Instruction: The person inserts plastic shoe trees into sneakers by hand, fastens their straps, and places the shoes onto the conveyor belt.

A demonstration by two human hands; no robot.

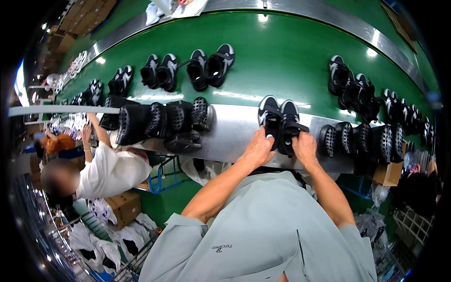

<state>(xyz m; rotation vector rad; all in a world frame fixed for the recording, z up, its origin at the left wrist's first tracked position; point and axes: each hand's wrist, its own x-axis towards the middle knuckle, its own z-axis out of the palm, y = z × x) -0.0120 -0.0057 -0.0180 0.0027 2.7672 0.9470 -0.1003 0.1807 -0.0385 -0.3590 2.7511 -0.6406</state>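
Note:
Two black sneakers with pale grey trim stand side by side in front of me on the metal ledge, toes pointing away. My left hand (pixel 258 147) is closed on the heel end of the left sneaker (pixel 269 113), fingers partly inside its opening. The heel end of the right sneaker (pixel 290 113) is in the grip of my right hand (pixel 304 146), where a dark strap sticks out to the right. My fingertips are partly hidden by the shoes.
Dark studded pieces (pixel 178 117) line the metal ledge (pixel 230 136) at left, with more studded pieces (pixel 361 138) at right. Pairs of black sneakers (pixel 206 68) stand along the green belt (pixel 282 56). A co-worker in white (pixel 112 171) is at left; an open carton (pixel 389 174) is at right.

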